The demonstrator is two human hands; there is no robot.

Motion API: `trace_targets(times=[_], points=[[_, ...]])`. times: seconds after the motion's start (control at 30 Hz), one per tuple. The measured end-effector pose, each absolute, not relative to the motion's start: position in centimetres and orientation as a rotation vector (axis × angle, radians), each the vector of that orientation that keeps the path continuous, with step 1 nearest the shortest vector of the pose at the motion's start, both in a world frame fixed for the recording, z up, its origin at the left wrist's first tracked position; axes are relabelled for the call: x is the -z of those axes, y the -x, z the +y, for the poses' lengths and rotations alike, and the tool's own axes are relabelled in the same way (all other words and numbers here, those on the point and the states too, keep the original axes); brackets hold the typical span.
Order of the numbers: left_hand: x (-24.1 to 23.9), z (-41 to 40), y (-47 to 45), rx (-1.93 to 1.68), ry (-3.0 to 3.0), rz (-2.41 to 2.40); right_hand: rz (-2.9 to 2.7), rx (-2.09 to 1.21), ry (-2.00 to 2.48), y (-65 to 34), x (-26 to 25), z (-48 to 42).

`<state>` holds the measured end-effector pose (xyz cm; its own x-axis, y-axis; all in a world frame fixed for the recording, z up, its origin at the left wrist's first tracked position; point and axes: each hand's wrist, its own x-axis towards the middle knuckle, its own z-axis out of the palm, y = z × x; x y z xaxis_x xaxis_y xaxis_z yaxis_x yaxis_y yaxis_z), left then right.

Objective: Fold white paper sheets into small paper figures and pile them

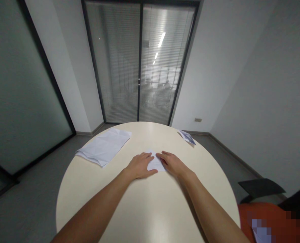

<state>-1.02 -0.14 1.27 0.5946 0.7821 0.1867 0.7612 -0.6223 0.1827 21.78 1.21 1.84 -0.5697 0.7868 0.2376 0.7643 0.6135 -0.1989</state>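
A small white sheet of paper (155,164) lies on the round cream table (145,206), between my two hands. My left hand (140,165) rests on its left side, fingers stretched out and thumb apart. On its right side my right hand (172,162) presses down, fingers extended and slightly bent over the paper's edge. Parts of the sheet are hidden under both hands, so its full shape does not show.
Creased white sheets (105,145) lie at the table's left edge. A folded paper piece (187,137) sits at the back right edge. An orange chair (276,219) with a black armrest (263,187) stands at the right. Beyond the table are glass doors (140,67).
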Motion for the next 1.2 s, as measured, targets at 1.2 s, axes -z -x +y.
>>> trace_targets(times=[1.2], points=[[-0.2,1.1,2.7,-0.465,-2.612,1.339,-2.625,-0.184,1.278,-22.8,-3.4,0.4]])
